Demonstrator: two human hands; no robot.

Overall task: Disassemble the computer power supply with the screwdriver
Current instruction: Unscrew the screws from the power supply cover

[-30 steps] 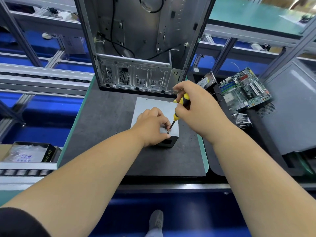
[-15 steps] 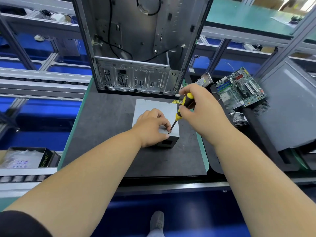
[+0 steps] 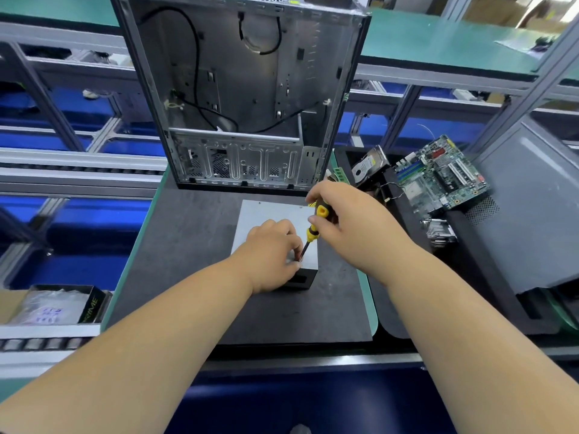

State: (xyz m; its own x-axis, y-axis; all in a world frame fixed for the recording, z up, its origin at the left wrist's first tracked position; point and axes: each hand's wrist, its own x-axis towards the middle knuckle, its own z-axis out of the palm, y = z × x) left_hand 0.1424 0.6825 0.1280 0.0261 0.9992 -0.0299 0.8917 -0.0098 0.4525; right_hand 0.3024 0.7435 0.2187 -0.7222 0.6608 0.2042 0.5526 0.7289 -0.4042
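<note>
Power supply (image 3: 275, 214), centre frame on desk (image 3: 194, 239): braced under left grip (image 3: 271, 255); right grip (image 3: 347, 223) clenched on screwdriver (image 3: 315, 228), tip at near-corner screw. Next: likely steady turning, downward pressure.

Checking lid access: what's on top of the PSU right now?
On the power supply lid: the left hand rests near the front corner, and the screwdriver tip, held by the right hand, meets the lid there. The fingers hide the screw.
</note>
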